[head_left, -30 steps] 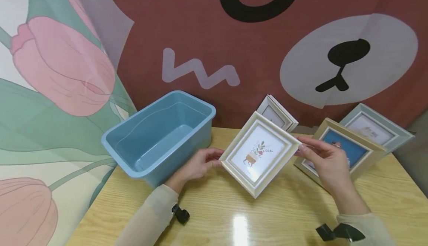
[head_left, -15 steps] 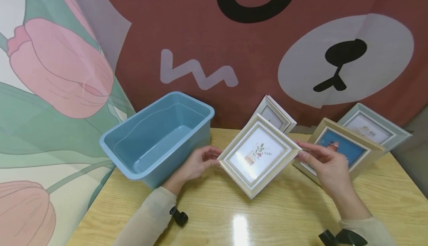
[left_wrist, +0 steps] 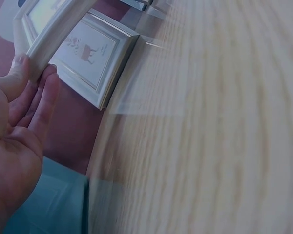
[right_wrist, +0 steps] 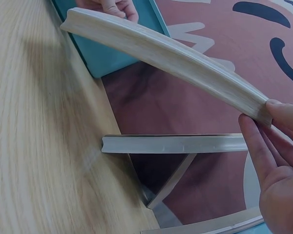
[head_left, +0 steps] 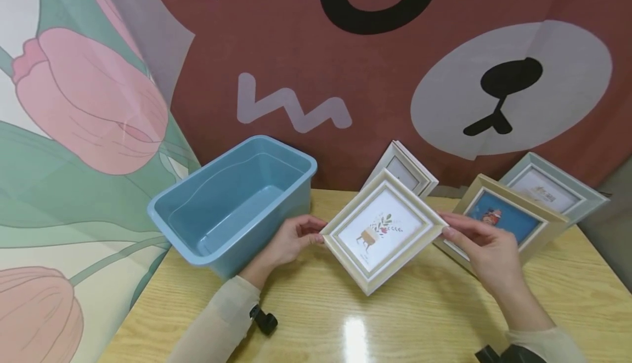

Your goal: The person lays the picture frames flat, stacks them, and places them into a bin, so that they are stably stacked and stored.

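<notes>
A cream picture frame (head_left: 380, 230), with a print of a plant in a legged pot, is held tilted above the table. Its left corner is pinched by my left hand (head_left: 286, 245), thumb in front. My right hand (head_left: 494, 256) pinches the opposite corner between thumb and fingers. In the right wrist view the held frame (right_wrist: 171, 58) appears edge-on, apart from a standing frame with a strut behind it. The left wrist view catches my left hand (left_wrist: 12, 156) on the frame's corner. Part of a white frame (head_left: 417, 163) is hidden behind the held one.
Left of the hands stands a blue plastic bin (head_left: 291, 201) with nothing visible inside. A gold frame (head_left: 535, 201) with a blue picture leans on the right, partly in front of a grey-green frame (head_left: 587, 198). A patterned cloth (head_left: 296, 34) hangs behind the wooden table (head_left: 306, 319).
Both hands keep their hold on the cream frame. It has tilted slightly, and the glare over its print has faded. The head view has shifted a little.
</notes>
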The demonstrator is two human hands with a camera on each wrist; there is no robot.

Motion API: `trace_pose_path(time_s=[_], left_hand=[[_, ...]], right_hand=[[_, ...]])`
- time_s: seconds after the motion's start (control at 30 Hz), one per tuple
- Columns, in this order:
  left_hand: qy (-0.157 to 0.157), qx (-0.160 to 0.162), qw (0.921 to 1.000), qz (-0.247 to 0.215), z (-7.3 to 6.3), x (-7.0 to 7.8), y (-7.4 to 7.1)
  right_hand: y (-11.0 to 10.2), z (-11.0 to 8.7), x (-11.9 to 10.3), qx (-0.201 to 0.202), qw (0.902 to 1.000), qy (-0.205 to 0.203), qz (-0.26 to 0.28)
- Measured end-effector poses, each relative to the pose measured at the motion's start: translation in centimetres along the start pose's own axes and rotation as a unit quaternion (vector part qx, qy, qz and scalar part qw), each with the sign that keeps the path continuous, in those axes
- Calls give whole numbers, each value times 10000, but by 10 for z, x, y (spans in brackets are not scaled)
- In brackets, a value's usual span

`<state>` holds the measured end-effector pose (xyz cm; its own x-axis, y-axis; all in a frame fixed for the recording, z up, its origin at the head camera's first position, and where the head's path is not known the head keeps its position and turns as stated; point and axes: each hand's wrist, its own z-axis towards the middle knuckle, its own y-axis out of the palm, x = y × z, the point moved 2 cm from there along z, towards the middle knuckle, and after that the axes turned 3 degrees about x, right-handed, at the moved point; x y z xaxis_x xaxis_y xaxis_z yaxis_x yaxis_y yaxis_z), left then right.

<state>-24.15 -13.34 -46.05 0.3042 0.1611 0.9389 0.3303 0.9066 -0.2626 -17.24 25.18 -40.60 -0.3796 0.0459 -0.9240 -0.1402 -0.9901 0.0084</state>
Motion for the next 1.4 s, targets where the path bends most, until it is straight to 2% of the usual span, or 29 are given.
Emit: trace_pose_path(time_s=[0.17, 0.4, 0.7, 0.87, 1.0, 1.13, 1.27, 1.4], left_hand=[[-92, 129, 9998, -151, 0, -1, 1], [116, 238, 9993, -261, 0, 1, 0], [-23, 357, 9986, -378, -1, 1, 1], [-264, 755, 9954, -524, -1, 4, 3], [-571, 1161, 9880, -844, 2, 6, 6], [-741, 1506, 9802, -1053, 4, 5, 7], [-758, 1752, 9751, -1133, 4, 4, 8], [-603, 1895, 9734, -1137, 3, 4, 8]], right_hand=[[-2, -4, -1, -99, 9998, -157, 17], [-5, -6, -2, -220, 9974, -397, -555], [-8, -13, 1, -300, 9974, -384, -525], [-8, -15, 2, -329, 9982, -390, -312], [-7, -18, 1, -398, 9977, -543, -104], [-5, -21, 1, -549, 9958, -706, 194], [-5, -25, 3, -607, 9955, -719, 67], [-6, -27, 5, -648, 9950, -743, -150]])
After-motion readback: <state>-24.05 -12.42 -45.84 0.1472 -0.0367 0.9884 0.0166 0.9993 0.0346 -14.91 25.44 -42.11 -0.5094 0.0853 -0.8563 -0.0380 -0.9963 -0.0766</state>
